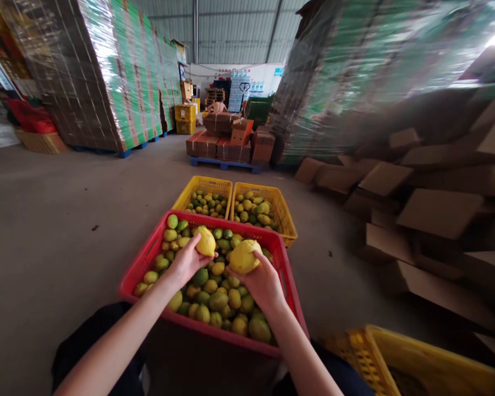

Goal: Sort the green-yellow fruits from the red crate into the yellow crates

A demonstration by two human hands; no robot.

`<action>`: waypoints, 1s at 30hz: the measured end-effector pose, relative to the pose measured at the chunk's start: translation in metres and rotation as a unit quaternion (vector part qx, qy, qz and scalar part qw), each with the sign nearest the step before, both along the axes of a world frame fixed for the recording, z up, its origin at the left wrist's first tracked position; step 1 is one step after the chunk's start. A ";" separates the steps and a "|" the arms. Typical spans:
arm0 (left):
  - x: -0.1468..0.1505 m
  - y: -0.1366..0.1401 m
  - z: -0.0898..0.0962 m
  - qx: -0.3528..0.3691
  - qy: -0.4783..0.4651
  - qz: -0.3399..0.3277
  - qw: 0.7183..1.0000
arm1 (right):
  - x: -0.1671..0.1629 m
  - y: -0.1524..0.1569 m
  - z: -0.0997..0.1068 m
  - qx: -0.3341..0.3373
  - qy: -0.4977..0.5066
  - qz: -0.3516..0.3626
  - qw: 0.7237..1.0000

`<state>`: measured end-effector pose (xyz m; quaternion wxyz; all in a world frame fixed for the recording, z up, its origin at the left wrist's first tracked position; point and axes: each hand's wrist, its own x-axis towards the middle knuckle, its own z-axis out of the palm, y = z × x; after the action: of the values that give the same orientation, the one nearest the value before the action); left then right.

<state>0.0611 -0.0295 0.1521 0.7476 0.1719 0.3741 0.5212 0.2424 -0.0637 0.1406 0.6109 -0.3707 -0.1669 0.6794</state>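
Observation:
My left hand (pixel 187 261) grips a yellow lemon (pixel 206 242), fingers wrapped round its left side and underneath. In my right hand (pixel 264 280) is a larger yellow lemon (pixel 244 257), the thumb lying across its right side. Both lemons are held apart from each other, above a red plastic crate (pixel 291 286). Many green and yellow lemons (pixel 218 301) fill that crate in a loose layer. Parts of the fingertips are hidden behind the held fruit.
Beyond the red crate stand two yellow crates (pixel 286 212) with more lemons. Another yellow crate (pixel 429 352) is at the lower right. Cardboard boxes (pixel 437 212) lie heaped on the right. A blue pallet (pixel 225 164) bears cartons, with a person (pixel 218 105) behind. Wrapped stacks (pixel 136 77) rise at left and right.

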 end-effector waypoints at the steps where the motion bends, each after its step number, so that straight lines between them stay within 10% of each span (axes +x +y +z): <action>1: -0.001 -0.001 0.002 0.041 0.026 0.029 0.998 | -0.001 -0.001 -0.001 0.029 -0.055 -0.048 0.997; 3: -0.003 -0.005 0.005 0.125 0.071 0.079 0.986 | -0.003 -0.005 -0.003 0.105 -0.200 -0.144 0.963; 7: -0.009 -0.014 0.009 0.208 0.135 0.103 0.963 | -0.001 -0.012 -0.008 0.253 -0.481 -0.238 0.805; 12: -0.012 -0.019 0.007 0.276 0.202 0.080 0.936 | 0.003 -0.015 -0.009 0.366 -0.584 -0.277 0.670; 14: -0.011 -0.020 0.004 0.285 0.210 0.073 0.932 | 0.002 -0.016 -0.007 0.353 -0.569 -0.279 0.688; 17: -0.007 -0.019 -0.002 0.256 0.221 0.064 0.939 | -0.003 -0.019 -0.003 0.242 -0.485 -0.252 0.802; 22: 0.003 -0.012 -0.005 -0.034 0.114 -0.046 0.992 | -0.007 -0.015 0.009 -0.010 -0.152 -0.105 0.983; 30: 0.007 -0.011 -0.006 -0.218 0.008 -0.158 0.963 | 0.003 -0.004 0.009 -0.240 0.044 0.009 0.970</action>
<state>0.0678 -0.0405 0.1459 0.8366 0.0655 0.4529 0.3011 0.2455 -0.0675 0.1500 0.5048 -0.4751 0.0246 0.7204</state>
